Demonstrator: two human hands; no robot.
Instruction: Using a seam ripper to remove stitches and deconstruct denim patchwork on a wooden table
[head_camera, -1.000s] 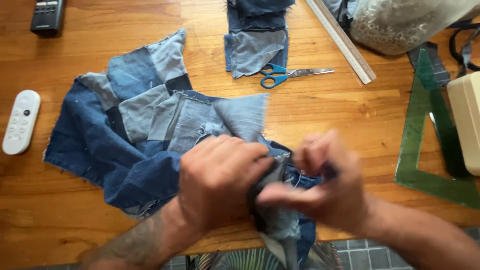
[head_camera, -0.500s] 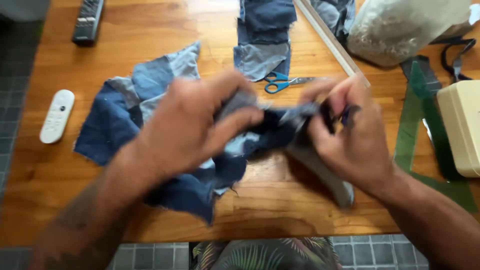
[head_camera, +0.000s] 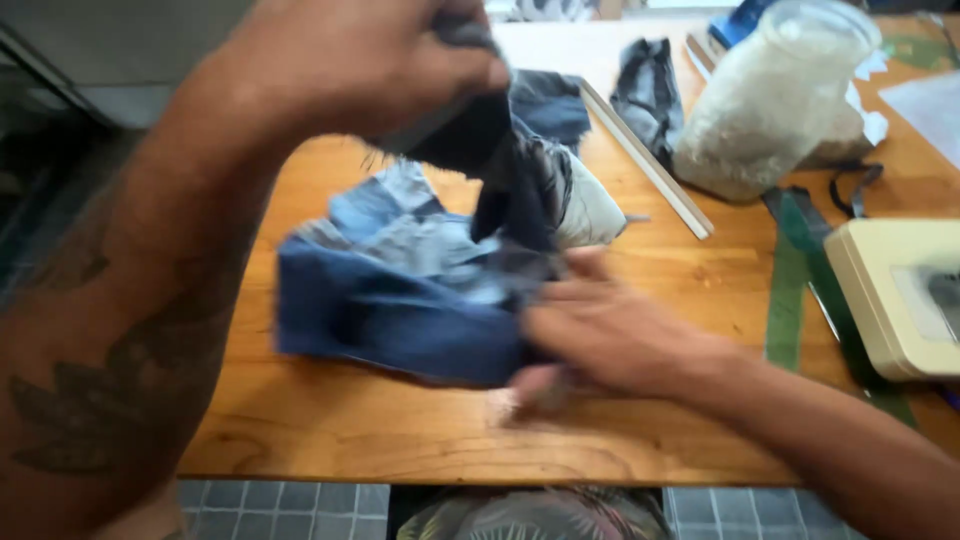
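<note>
A patchwork piece of blue denim (head_camera: 410, 290) hangs above the wooden table (head_camera: 330, 430). My left hand (head_camera: 370, 60) is raised high at the top of the view and grips the upper edge of the denim. My right hand (head_camera: 600, 335) is lower, near the table's front edge, with its fingers closed on the denim's lower right corner. The cloth is stretched between both hands and is blurred by motion.
A clear plastic jar of white stuffing (head_camera: 765, 100) stands at the back right. Beside it lie a long ruler (head_camera: 645, 160) and another denim scrap (head_camera: 648, 85). A cream sewing machine (head_camera: 900, 295) and a green set square (head_camera: 790, 290) sit at the right.
My left hand has risen from the table with the denim, lifting most of the cloth. My right hand has stayed low on the cloth. The view has tilted toward the table's far side.
</note>
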